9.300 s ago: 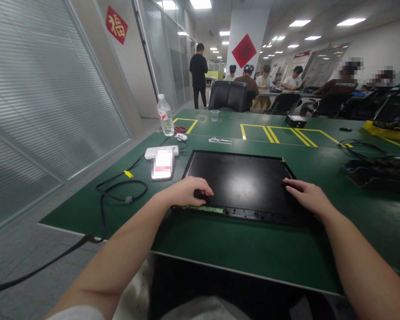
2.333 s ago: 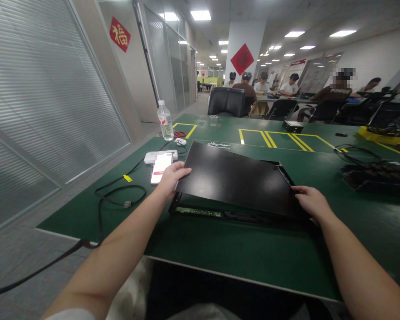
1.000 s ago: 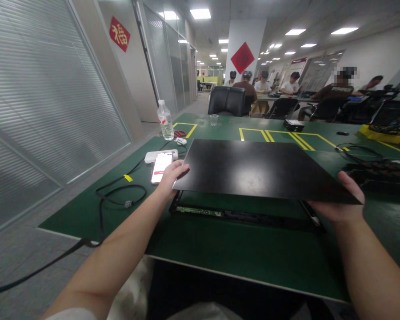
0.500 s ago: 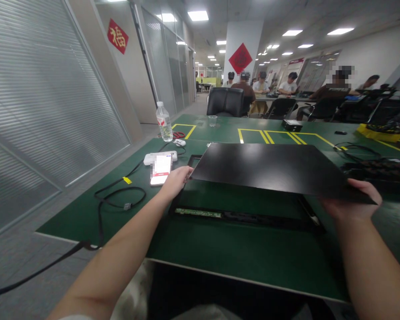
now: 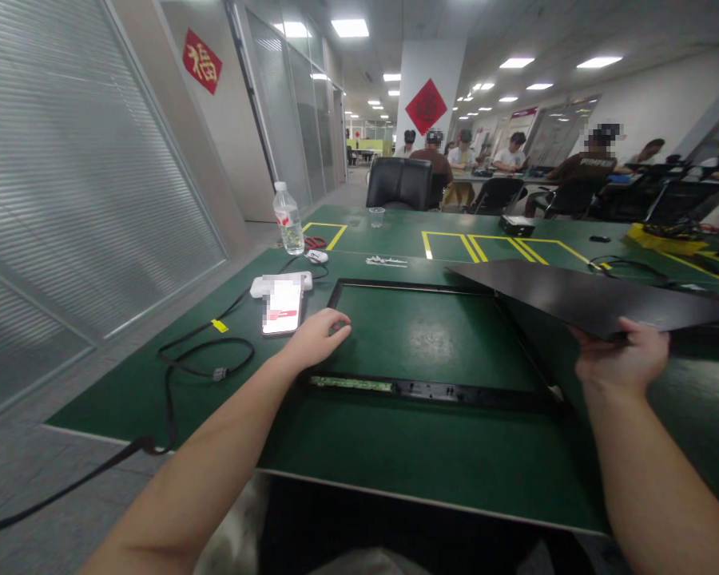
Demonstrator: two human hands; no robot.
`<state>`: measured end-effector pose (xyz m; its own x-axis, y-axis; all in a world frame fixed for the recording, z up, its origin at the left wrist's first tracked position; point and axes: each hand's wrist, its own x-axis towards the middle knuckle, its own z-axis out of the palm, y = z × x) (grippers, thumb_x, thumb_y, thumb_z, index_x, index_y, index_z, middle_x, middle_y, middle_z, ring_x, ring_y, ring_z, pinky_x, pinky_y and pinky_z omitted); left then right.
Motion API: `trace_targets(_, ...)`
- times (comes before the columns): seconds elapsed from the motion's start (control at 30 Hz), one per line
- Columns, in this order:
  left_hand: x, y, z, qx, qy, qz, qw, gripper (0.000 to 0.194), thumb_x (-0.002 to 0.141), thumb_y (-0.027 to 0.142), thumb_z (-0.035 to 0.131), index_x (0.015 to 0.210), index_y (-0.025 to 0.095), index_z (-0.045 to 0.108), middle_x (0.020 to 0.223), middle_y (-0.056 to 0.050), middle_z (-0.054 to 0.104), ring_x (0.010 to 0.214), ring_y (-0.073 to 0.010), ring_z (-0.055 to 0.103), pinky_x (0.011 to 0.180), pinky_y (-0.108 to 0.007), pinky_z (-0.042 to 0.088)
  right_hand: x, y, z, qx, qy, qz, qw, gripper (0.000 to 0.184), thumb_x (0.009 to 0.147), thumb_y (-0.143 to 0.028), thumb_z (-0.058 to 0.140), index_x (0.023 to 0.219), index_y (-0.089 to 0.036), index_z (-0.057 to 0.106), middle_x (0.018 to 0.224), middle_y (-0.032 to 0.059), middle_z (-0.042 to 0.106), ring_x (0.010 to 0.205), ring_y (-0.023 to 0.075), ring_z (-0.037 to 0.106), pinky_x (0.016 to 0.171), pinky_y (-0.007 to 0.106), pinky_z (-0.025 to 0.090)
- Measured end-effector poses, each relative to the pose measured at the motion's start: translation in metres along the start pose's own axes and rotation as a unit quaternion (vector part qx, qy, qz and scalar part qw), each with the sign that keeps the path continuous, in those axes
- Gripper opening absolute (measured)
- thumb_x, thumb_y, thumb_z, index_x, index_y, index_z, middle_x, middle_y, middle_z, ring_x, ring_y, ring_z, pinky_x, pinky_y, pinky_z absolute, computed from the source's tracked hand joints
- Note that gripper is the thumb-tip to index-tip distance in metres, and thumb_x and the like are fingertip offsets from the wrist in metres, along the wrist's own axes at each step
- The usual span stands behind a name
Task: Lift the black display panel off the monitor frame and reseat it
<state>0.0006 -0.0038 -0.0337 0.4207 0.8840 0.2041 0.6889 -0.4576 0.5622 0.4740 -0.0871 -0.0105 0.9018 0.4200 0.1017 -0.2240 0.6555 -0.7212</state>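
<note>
A thin, dark, flat panel [image 5: 563, 291], which looks like a screen panel, is tilted above the right side of the table. My right hand [image 5: 626, 359] grips its near edge, thumb on top and the other fingers underneath. My left hand [image 5: 319, 342] is empty above the left side of a black rectangular frame [image 5: 473, 395], its curled fingers apart from the thumb. The frame lies flat, with a strip of green circuit board [image 5: 351, 384] along its near side. Green tabletop shows through the frame's middle.
Left of the frame are a lit phone [image 5: 283, 307] leaning on a white device [image 5: 257, 287], a black cable [image 5: 204, 369], and a water bottle [image 5: 288, 222]. Small pale strips [image 5: 387, 261] lie behind the frame. A plastic cup [image 5: 377, 216] and black box [image 5: 516, 226] stand farther back.
My left hand has let go of the panel. My right hand has carried the panel rightward off the frame, and it now tilts. The frame and the pale strips behind it have come into view.
</note>
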Motion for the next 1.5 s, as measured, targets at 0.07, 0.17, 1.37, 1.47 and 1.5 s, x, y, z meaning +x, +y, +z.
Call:
trace_targets(0.07,-0.001,0.0,0.0,0.001,-0.006,0.003,1.0,0.035,0.098,0.045,0.058,0.111,0.019,0.078,0.122,-0.016,0.079,0.106,-0.0326,0.077,0.103,-0.051,0.061,0.001,0.001,-0.002,-0.004,0.006,-0.036,0.999,0.055,0.05,-0.015,0.058,0.103,-0.03,0.053,0.104,-0.0078,0.063,0.082,0.0133,0.068,0.054,0.031,0.068)
trace_targets(0.17,-0.002,0.001,0.0,0.002,-0.013,0.008,1.0,0.035,0.097,0.044,0.059,0.112,0.019,0.078,0.124,-0.016,0.079,0.104,-0.0325,0.077,0.103,-0.051,0.061,0.003,0.003,-0.004,0.002,0.011,-0.056,0.998,0.057,0.052,-0.017,0.06,0.107,-0.031,0.053,0.105,-0.0078,0.063,0.082,0.0133,0.069,0.053,0.03,0.068)
trace_targets(1.37,-0.003,0.005,-0.003,0.037,-0.046,0.022,0.998,0.031,0.096,0.04,0.061,0.113,0.021,0.079,0.12,-0.014,0.08,0.106,-0.032,0.078,0.105,-0.05,0.062,0.015,0.032,-0.017,-0.125,-0.002,-0.016,0.992,0.033,0.11,-0.034,0.057,0.139,-0.039,0.042,0.156,0.0004,0.059,0.118,0.0131,0.075,0.079,0.031,0.072)
trace_targets(1.47,-0.004,0.005,-0.003,0.029,-0.044,0.023,0.998,0.031,0.095,0.041,0.062,0.112,0.021,0.08,0.119,-0.014,0.08,0.105,-0.0323,0.078,0.104,-0.05,0.062,0.014,0.031,-0.015,-0.123,0.002,-0.011,0.992,0.034,0.109,-0.037,0.059,0.138,-0.04,0.042,0.156,0.0015,0.058,0.118,0.0138,0.074,0.077,0.03,0.071)
trace_targets(1.5,-0.004,0.005,-0.003,0.026,-0.044,0.023,0.998,0.031,0.095,0.041,0.063,0.112,0.022,0.08,0.118,-0.014,0.08,0.105,-0.0324,0.078,0.104,-0.05,0.062,0.013,0.03,-0.014,-0.124,0.003,-0.01,0.992,0.035,0.108,-0.039,0.061,0.137,-0.04,0.042,0.156,0.0014,0.058,0.119,0.0142,0.074,0.076,0.031,0.071)
